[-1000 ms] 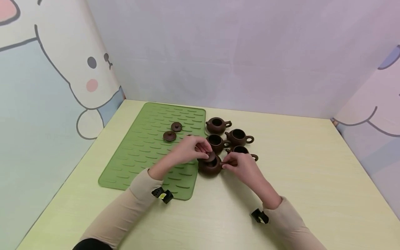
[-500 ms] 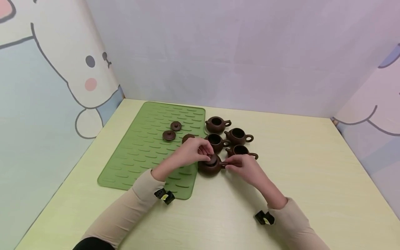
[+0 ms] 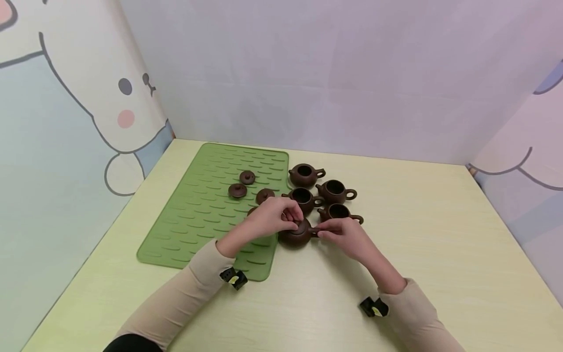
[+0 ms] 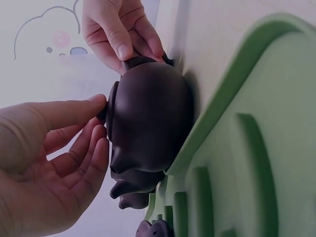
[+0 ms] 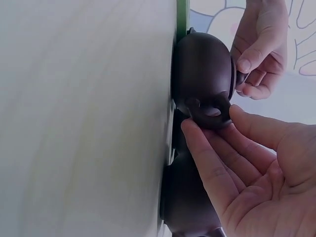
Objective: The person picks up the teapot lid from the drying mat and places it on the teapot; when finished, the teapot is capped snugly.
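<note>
A small dark brown teapot (image 3: 293, 239) stands at the near right edge of the green mat (image 3: 189, 230). My left hand (image 3: 273, 215) pinches the knob of its lid (image 4: 113, 113), which lies level over the opening. On the other side my right hand (image 3: 348, 238) holds the teapot's handle (image 5: 211, 117) between thumb and fingers. The left wrist view shows the spout (image 4: 121, 160) pointing away from the right hand.
Several lidless teapots (image 3: 304, 175) cluster just behind, right of the mat. Several loose lids (image 3: 237, 190) lie on the mat, one partly hidden by the left hand. Patterned walls (image 3: 325, 83) stand at the back and sides of the table (image 3: 440, 234).
The lid in my left hand has gone from tilted over the teapot's opening to lying flat on it. My right hand has shifted slightly right, still at the handle.
</note>
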A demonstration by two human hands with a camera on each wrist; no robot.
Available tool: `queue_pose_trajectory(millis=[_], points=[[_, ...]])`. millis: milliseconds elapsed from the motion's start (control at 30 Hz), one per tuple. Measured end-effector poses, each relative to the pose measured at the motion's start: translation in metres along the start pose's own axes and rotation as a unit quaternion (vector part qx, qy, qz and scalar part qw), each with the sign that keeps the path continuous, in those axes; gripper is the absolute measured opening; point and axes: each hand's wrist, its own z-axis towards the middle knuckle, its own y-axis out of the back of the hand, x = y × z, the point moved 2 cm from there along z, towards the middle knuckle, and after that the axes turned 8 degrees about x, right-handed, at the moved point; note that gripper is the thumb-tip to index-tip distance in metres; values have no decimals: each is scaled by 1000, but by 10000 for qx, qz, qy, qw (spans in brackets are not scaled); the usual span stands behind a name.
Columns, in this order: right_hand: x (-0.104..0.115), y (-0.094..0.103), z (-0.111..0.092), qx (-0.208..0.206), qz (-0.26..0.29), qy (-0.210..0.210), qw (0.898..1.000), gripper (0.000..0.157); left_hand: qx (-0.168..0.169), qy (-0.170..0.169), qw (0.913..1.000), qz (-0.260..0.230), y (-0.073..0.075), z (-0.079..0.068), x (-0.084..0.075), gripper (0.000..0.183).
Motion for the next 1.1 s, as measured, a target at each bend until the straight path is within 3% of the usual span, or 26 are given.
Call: queue_pose_trajectory(millis=[633,1100], points=[[-3,16,-17,-431,399,105,9982,16,-331,-123,9987,-369,19,-11,8,16],[-13,39,-28,-895,219,78,9957,16,-660,187,9973,-273,31,-24,29,17]])
